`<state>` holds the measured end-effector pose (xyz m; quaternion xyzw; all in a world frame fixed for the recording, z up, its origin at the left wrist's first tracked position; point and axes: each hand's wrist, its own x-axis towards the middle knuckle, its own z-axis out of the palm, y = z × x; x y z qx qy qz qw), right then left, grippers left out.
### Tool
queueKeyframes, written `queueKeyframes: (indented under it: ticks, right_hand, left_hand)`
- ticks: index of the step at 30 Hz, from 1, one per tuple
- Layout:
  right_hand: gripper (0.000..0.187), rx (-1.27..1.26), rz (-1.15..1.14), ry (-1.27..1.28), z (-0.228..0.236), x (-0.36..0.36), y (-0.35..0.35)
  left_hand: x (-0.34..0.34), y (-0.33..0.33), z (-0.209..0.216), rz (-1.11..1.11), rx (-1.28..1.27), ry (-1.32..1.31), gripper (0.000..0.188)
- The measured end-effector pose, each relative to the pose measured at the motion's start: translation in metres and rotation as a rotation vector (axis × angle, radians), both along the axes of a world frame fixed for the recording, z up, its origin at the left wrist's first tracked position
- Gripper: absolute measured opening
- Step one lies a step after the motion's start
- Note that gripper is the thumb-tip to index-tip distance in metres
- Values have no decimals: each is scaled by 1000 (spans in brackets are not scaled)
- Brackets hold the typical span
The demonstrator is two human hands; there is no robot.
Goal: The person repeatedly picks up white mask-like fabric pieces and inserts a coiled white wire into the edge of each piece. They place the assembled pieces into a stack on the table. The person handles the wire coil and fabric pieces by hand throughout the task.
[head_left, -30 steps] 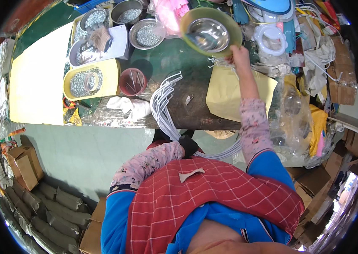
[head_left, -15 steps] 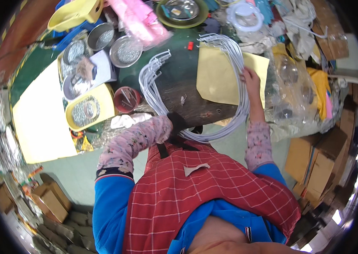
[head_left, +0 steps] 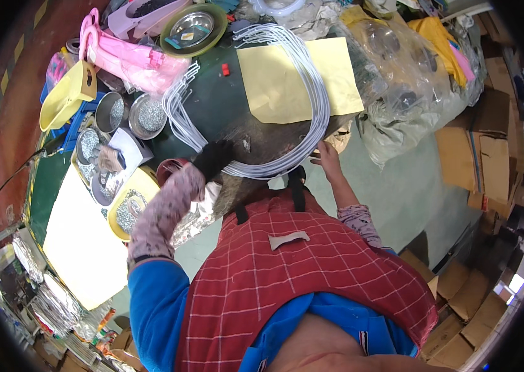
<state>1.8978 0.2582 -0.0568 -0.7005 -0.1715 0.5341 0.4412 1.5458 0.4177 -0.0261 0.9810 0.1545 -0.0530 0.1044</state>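
Observation:
A bundle of curved white wire rods (head_left: 286,162) lies in a wide U on the worktable, its hooked ends pointing away from me. My left hand (head_left: 213,158), in a black glove, is closed around the lower left bend of the bundle; the dark glove hides most finger detail. Just outside the lower right bend is my right hand (head_left: 329,160), bare, with its fingers apart and holding nothing. Part of the bundle's right side rests over a yellow sheet (head_left: 342,74). Inside the U sits a small red piece (head_left: 225,69).
Left of the bundle stand metal bowls (head_left: 148,116) of small shiny parts, a yellow bin (head_left: 122,214) and a red bowl (head_left: 167,168). Pink plastic (head_left: 132,65) and a green dish (head_left: 166,44) lie beyond. Clear bags (head_left: 398,80) and cardboard boxes (head_left: 460,155) are at right.
My right hand has let go of the bundle's right side and come nearer to me. My left hand stays at the lower left bend. The whole view has turned toward the right.

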Motion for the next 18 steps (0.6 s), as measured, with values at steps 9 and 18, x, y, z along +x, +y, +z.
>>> queueKeyframes:
  ticks: [9,18]
  right_hand:
    - [43,6,-92,37,2,52,24]
    - [26,-45,-205,102,-59,162,96]
  left_hand:
    - [23,-129,38,525,-167,-428,48]
    - [12,-173,63,977,-320,-220,33]
